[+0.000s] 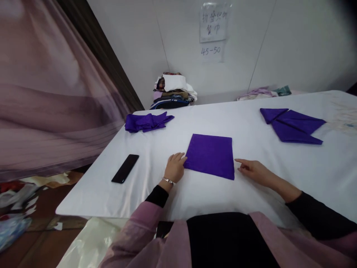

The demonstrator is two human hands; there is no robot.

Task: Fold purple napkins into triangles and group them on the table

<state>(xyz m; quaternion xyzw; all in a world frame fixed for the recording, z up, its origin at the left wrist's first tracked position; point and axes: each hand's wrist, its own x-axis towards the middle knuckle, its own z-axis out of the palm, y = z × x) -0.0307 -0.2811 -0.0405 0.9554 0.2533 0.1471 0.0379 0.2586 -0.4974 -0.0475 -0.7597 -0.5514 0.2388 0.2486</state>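
Cloth square (209, 156), purple, straight-edged; lies flat on the white desk (156, 156), between left grip (175, 166) and right grip (254, 172); at left, loosely spread fingers touching the left edge close to the near corner, no telling if pinching the hem or merely resting there; at right, an outstretched forefinger with the others curled in, just beside the right edge, apart from it and holding nothing; looks light and soft, with perhaps just enough body to keep a crease, to judge by the crisp points of the folded purple cloth (295, 126) farther right; probably not fragile, though likely to wrinkle under a careless push; likely to slide easily too, given the smooth sheen underneath; no telling the number of layers, so best to feel for loose plies before lifting; best taken at the corners or along an edge, lightly, between thumb and fingertips; better not seized by the middle, for fear of bunching like the gathered purple cloth (147, 122) beyond the phone (125, 169).
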